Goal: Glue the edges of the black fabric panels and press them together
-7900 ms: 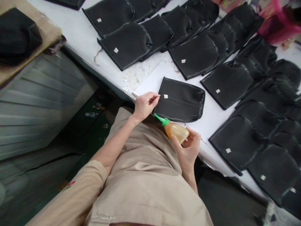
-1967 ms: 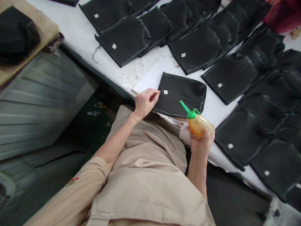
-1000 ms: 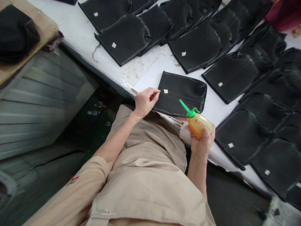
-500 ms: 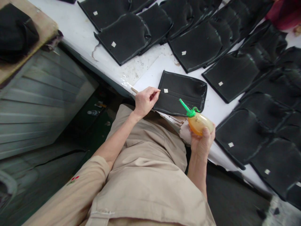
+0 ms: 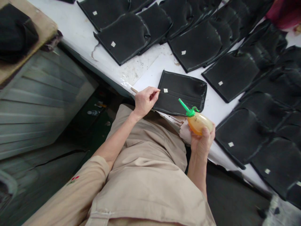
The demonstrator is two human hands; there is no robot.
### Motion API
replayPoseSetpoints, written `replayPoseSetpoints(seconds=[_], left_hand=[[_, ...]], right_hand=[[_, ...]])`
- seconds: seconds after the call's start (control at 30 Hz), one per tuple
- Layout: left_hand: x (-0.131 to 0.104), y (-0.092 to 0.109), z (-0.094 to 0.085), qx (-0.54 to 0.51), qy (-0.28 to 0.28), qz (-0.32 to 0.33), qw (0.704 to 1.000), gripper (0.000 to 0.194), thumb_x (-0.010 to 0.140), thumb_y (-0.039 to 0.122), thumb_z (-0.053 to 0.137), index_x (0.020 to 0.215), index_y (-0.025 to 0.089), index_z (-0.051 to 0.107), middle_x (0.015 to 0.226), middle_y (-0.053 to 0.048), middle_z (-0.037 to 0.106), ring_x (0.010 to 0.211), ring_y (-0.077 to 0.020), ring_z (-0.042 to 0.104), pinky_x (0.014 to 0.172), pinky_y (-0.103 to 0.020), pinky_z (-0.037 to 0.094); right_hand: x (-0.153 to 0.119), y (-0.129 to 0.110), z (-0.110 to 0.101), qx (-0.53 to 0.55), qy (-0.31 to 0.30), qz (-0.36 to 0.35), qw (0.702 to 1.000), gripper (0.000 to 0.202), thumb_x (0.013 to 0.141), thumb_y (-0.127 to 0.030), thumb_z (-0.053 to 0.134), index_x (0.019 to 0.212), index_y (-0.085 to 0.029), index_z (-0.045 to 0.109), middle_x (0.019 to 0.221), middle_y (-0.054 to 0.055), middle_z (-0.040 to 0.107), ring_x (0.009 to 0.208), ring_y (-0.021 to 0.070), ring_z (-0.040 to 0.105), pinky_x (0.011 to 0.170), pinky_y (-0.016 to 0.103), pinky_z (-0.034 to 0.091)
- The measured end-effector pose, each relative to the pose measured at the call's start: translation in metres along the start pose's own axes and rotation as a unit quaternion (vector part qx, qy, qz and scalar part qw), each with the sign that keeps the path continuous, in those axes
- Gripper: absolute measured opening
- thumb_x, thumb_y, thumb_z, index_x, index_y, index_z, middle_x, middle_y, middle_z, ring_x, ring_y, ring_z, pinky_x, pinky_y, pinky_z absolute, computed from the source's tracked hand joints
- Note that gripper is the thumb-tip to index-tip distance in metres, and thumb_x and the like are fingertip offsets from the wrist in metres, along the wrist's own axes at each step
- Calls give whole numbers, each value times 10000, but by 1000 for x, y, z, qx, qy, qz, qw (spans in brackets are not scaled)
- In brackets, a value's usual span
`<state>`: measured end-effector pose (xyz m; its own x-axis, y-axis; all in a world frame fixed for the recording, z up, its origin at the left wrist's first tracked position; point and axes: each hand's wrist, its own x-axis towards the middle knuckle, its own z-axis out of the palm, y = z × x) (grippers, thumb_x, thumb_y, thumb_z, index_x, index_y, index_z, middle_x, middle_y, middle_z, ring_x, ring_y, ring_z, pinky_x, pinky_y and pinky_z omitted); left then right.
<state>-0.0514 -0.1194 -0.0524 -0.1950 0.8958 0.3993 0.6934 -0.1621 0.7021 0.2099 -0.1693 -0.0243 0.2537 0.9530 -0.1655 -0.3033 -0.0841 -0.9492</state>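
Right in front of me, a black leather-like panel [image 5: 181, 91] with a small white sticker [image 5: 166, 90] lies flat at the table's near edge. The thumb and fingers of my left hand [image 5: 146, 99] are pinched together at its left edge, close to the sticker. In my right hand [image 5: 204, 141] is a squeeze bottle [image 5: 199, 123] of amber liquid, gripped by its rounded end. Its green spout [image 5: 184, 105] points up and left over the panel's near edge, apart from its surface as far as I can see.
Rows of similar black panels [image 5: 195, 47], overlapping and tagged with white stickers, cover the back and right of the white table [image 5: 80, 34]. A wooden board [image 5: 45, 26] bearing a black item stands at left, above a grey slatted panel [image 5: 39, 103].
The bottle's green spout has shifted very slightly to the left. Both hands and the panel are otherwise practically unmoved.
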Motion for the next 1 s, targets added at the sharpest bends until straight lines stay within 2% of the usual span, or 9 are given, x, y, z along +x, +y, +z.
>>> replayPoseSetpoints(seconds=[1.0], left_hand=[[1,1,0,2,-3,-2,1000,178,988,254,565,988,189,730,882,-25,734,714,-125,639,697,-239,450]], right_hand=[[-1,-1,-1,-17,13,3,1000,453,683,-391,800,1045,-230,578,969,-2,660,761,171,668,526,230,544]])
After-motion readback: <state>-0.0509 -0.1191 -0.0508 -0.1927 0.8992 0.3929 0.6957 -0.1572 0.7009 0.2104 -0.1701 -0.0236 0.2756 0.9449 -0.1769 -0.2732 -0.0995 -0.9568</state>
